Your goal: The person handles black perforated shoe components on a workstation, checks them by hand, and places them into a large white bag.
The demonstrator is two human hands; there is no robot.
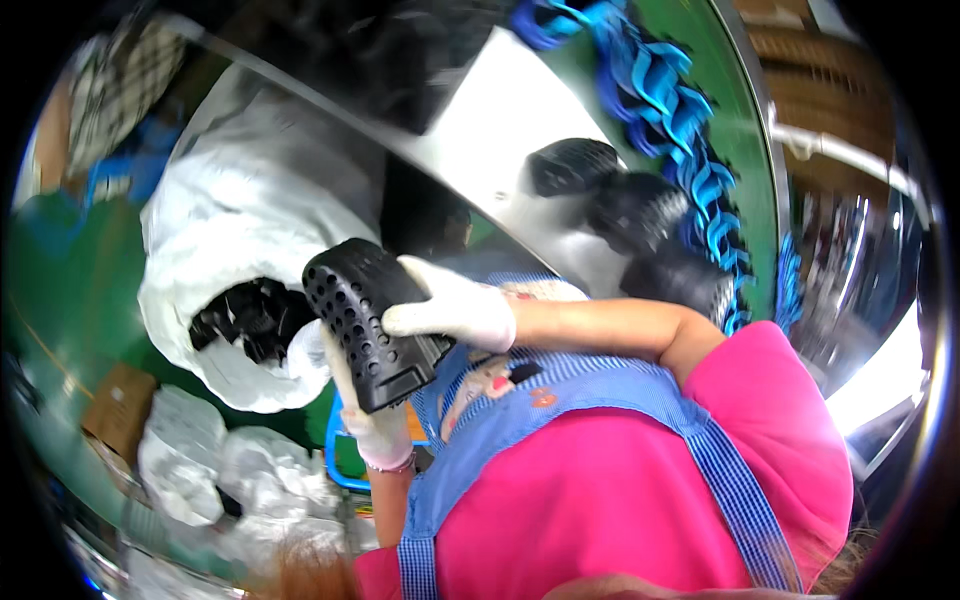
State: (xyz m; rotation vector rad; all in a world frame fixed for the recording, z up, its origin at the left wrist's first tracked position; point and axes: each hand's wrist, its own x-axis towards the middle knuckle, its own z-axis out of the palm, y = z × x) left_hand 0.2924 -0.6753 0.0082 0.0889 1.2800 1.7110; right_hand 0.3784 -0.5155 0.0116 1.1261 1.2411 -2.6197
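Note:
A black clog (345, 315) dotted with round holes is in front of my apron, tilted, between my two gloved hands. My left hand (378, 428), in a white glove, grips it from below and along its left side; part of those fingers is hidden behind it. From the right, my right hand (455, 305), also in a white glove, closes on the clog's other side with the thumb raised along it. Beside the clog, on the left, a large white sack (235, 225) gapes, with black pieces (255, 318) inside its mouth.
Several black clogs (570, 165) lie on a pale tabletop (525, 95) at the right. Behind them runs a row of blue wavy pieces (690, 130) on a green surface. Clear plastic bags (270, 465) and a cardboard box (118, 410) stand at lower left. A metal edge (320, 100) crosses the upper left.

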